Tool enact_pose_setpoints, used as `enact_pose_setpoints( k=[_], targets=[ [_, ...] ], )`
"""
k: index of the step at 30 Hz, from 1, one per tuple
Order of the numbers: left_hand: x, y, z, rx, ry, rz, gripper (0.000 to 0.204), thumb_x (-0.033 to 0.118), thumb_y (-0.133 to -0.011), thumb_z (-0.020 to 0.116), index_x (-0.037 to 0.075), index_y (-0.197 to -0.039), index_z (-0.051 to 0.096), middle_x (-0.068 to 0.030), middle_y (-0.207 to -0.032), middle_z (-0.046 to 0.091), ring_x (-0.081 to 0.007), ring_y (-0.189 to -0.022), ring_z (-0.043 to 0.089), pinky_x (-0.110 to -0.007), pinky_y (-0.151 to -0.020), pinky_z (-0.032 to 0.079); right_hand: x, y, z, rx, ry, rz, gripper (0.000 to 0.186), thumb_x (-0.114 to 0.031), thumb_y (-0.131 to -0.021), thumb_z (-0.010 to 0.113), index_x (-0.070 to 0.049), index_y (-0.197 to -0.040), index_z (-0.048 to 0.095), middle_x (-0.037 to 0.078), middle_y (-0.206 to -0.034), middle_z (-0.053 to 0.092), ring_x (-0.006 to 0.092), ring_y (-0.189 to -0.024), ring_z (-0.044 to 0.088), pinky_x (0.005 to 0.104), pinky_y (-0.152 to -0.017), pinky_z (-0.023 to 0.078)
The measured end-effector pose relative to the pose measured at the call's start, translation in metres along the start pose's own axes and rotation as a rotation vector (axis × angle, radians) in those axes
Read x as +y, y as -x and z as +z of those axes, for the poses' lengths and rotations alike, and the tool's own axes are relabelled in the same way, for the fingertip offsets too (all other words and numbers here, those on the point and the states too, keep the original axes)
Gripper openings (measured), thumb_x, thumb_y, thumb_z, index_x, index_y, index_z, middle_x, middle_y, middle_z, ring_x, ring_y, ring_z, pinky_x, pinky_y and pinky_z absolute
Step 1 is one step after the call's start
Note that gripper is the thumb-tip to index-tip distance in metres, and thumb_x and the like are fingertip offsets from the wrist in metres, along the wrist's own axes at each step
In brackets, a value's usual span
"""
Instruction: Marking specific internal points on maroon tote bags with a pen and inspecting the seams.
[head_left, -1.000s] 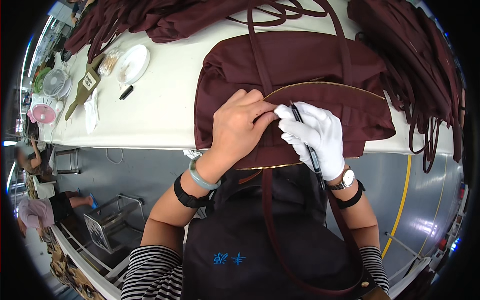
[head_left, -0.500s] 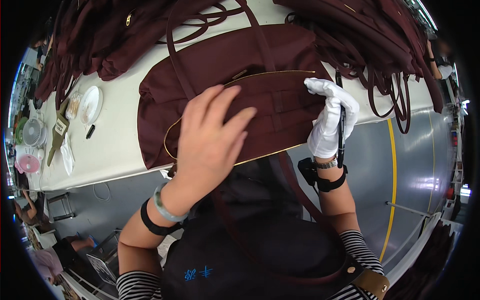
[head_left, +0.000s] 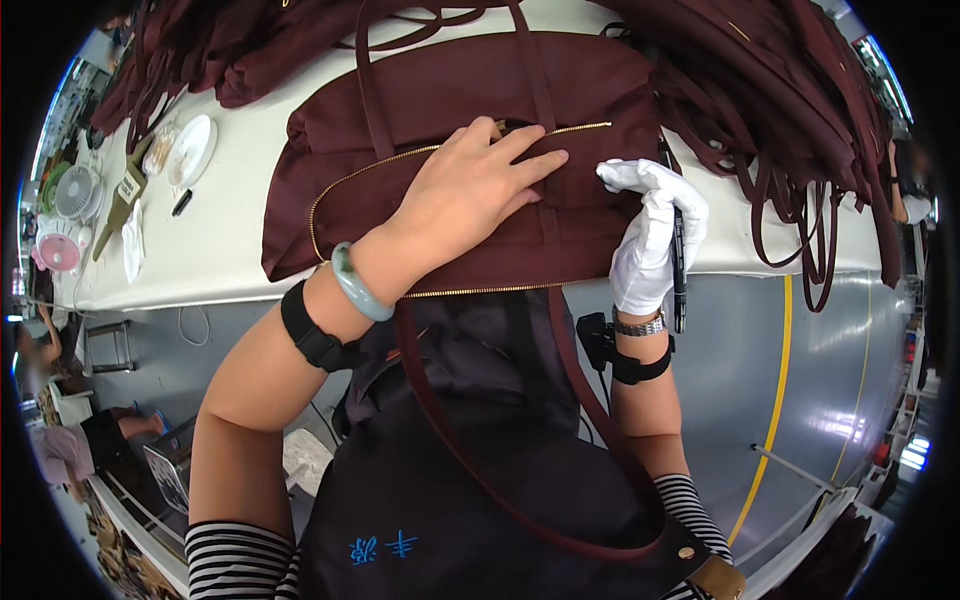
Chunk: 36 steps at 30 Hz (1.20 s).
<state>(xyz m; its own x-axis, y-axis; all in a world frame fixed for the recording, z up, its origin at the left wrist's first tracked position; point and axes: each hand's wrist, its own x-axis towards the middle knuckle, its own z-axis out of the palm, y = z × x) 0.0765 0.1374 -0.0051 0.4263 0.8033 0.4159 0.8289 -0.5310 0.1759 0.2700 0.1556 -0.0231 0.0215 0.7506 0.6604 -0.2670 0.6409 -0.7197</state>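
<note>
With the clock's hub at mid-view, a dark apron fills 6 o'clock, cut off by the lower edge, as are the striped sleeves toward 7 and 5. A maroon strap loops down over the apron; where its upper ends join is hard to make out.

At 12 o'clock the bare left hand lies palm down across the maroon bag, fingers fanned and grasping nothing; its palm is hidden, so I cannot tell how firmly it presses. At 2, the white-gloved right hand has its fingers curled partway toward the bag. It holds a black pen, nearly upright along its outer side, though which fingers grip it is hidden.

The bag lies at 12 on a white table, soft and lightly creased. A gold zip arcs over its face from 1 round to 10, partly covered by the fingers, and another gold line follows its near edge. Its handles run out of view at the top.

Farther off, cropped maroon piles rise toward 11 and 2. At 10 sits a white plate, its contents unclear; at 8, a blurred person.
</note>
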Motion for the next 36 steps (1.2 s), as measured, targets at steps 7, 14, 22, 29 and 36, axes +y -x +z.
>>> enact_pose_setpoints(
  k=[7,14,22,29,36],
  targets=[
    [-0.005,-0.007,-0.001,0.099,0.238,-0.116,0.022,0.014,-0.083,0.068,0.011,-0.105,0.072,-0.0005,-0.11,0.067,-0.0211,-0.09,0.058,-0.033,-0.083,0.051,-0.002,-0.002,0.0,-0.038,0.173,0.027,0.027,-0.019,-0.095,0.052,0.004,-0.101,0.063,0.015,-0.086,0.072,0.0207,-0.08,0.069,0.0306,-0.081,0.049],
    [-0.003,-0.006,0.0,0.089,0.234,-0.135,0.019,0.016,-0.085,0.067,0.012,-0.103,0.073,0.0007,-0.107,0.066,-0.0194,-0.09,0.059,-0.033,-0.082,0.051,-0.003,0.0,0.004,-0.09,0.198,0.101,0.02,-0.008,-0.093,0.053,0.005,-0.104,0.062,0.015,-0.094,0.068,0.0232,-0.085,0.069,0.0307,-0.076,0.054],
    [-0.003,-0.007,0.002,0.102,0.244,-0.145,0.015,0.015,-0.084,0.067,0.009,-0.096,0.073,0.0014,-0.102,0.065,-0.0195,-0.089,0.059,-0.033,-0.079,0.051,0.0,-0.011,0.009,-0.308,0.512,-0.105,0.018,-0.008,-0.088,0.058,-0.002,-0.101,0.068,0.008,-0.085,0.07,0.0148,-0.074,0.066,0.0289,-0.065,0.051],
    [-0.002,-0.009,0.004,0.131,0.264,-0.155,0.012,0.014,-0.083,0.068,0.004,-0.089,0.07,-0.0018,-0.092,0.062,-0.0219,-0.086,0.06,-0.036,-0.074,0.051,-0.006,-0.01,0.009,-0.1,0.212,0.247,0.026,-0.022,-0.096,0.057,0.001,-0.108,0.064,0.011,-0.104,0.07,0.0193,-0.096,0.064,0.0321,-0.084,0.049],
    [0.001,-0.011,0.004,0.146,0.272,-0.174,0.011,0.014,-0.082,0.068,0.004,-0.087,0.07,-0.0034,-0.084,0.058,-0.0225,-0.08,0.059,-0.037,-0.071,0.05,-0.01,-0.028,0.012,-0.122,0.115,0.419,0.016,-0.016,-0.096,0.058,-0.001,-0.102,0.059,0.009,-0.096,0.066,0.012,-0.075,0.061,0.0256,-0.07,0.05]
  ],
)
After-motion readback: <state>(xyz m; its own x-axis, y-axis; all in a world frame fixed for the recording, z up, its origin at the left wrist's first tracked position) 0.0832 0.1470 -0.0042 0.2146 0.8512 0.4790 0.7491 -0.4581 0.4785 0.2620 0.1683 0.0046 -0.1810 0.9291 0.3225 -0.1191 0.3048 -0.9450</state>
